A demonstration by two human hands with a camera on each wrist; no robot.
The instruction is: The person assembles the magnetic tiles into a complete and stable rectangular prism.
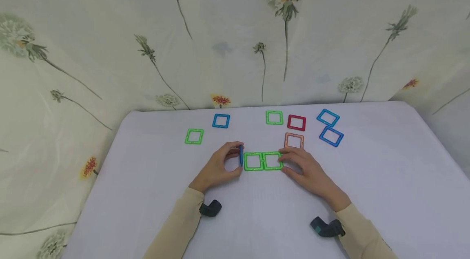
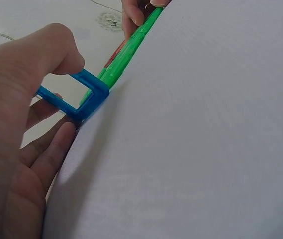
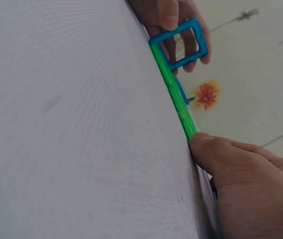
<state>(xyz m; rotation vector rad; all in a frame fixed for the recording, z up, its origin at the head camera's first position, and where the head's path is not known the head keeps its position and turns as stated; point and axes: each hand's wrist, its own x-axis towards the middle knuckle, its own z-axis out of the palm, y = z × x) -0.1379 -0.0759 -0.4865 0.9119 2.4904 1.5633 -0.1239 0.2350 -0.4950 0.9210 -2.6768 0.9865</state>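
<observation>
Two green square magnetic tiles lie flat, edge to edge, on the white table: a left green tile [image 1: 253, 169] and a right green tile [image 1: 272, 168]. My left hand [image 1: 216, 170] pinches a blue square magnetic tile [image 1: 241, 156] between thumb and fingers, holding it upright along the left tile's outer edge. In the right wrist view the bottom of the blue tile [image 3: 201, 39] meets the end of the green row. At the other end, my right hand [image 1: 309, 172] grips the right green tile by its outer edge, thumb in front and fingers behind.
Behind the hands lie loose square tiles: green [image 1: 193, 142] and blue [image 1: 221, 127] at left, another green [image 1: 274, 123], a red [image 1: 296, 129] and an orange [image 1: 294, 133] further right, then two touching blues [image 1: 331, 143]. A flower-patterned cloth [image 1: 235, 75] hangs behind the table [image 1: 264, 218].
</observation>
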